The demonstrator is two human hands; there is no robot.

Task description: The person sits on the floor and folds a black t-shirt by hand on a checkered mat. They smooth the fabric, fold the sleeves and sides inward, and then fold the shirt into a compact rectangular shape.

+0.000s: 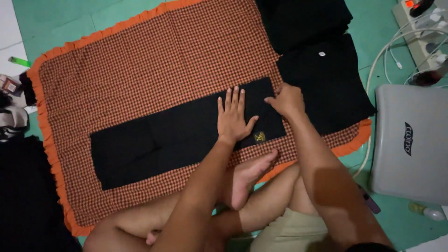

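Head view looks straight down at a person sitting cross-legged on a green tiled floor (60, 23), with a long black garment folded into a narrow strip (177, 135) lying across an orange-and-brown checked cloth with an orange frilled edge (140, 60). That strip runs from the near left of the cloth up toward the right, its right end carrying a small yellow emblem (259, 136). Left hand (232, 116) lies flat on the strip near its right end, palm down, fingers spread and pointing away from the person, thumb out toward the emblem. Right hand (287, 100) sits just beside it at the strip's far right corner, fingers curled and pinching the edge of the black fabric there. A bare foot (247, 179) rests on the near edge of the checked cloth, just below the strip. Farther right, a stack of folded black clothes (326, 79) lies partly on the cloth, with another dark folded pile (303, 18) beyond it. On the floor at the right stands a grey plastic case (410, 144), and beyond it a white power strip with white cables (420, 28). A small green lighter (18, 61) lies at the far left.
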